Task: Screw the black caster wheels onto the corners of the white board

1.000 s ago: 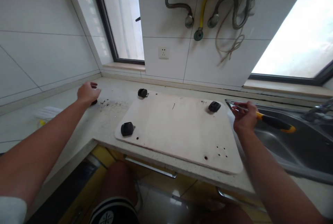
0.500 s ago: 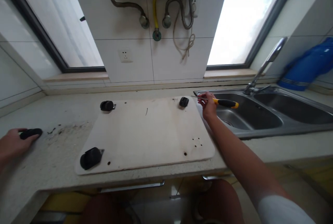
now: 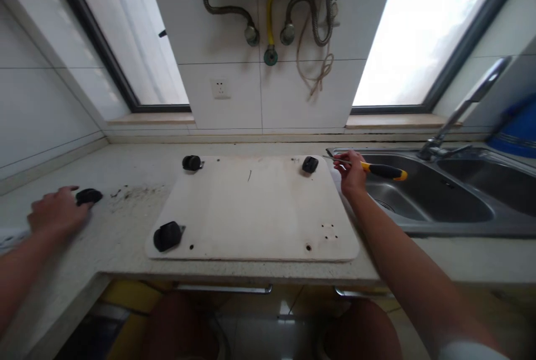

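On the counter at the left lies a loose black caster. My left hand is beside it with fingers apart; the thumb side is close to the caster, perhaps touching it. My right hand grips a screwdriver by its shaft, its yellow-and-black handle pointing right over the sink. A dark slim piece shows near the fingertips, too small to name. Between my hands lies a white board. Black casters sit at its back left, front left and back right corners. Small holes mark the front right corner.
A steel double sink with a tall faucet stands to the right. Dark crumbs lie on the counter. Hoses and a yellow pipe hang on the tiled wall. A blue object is at the far right.
My view has turned left. My left hand has loosened from the black caster and drawn back a little, its fingers spread. The right hand still holds the screwdriver near the board's back right corner.
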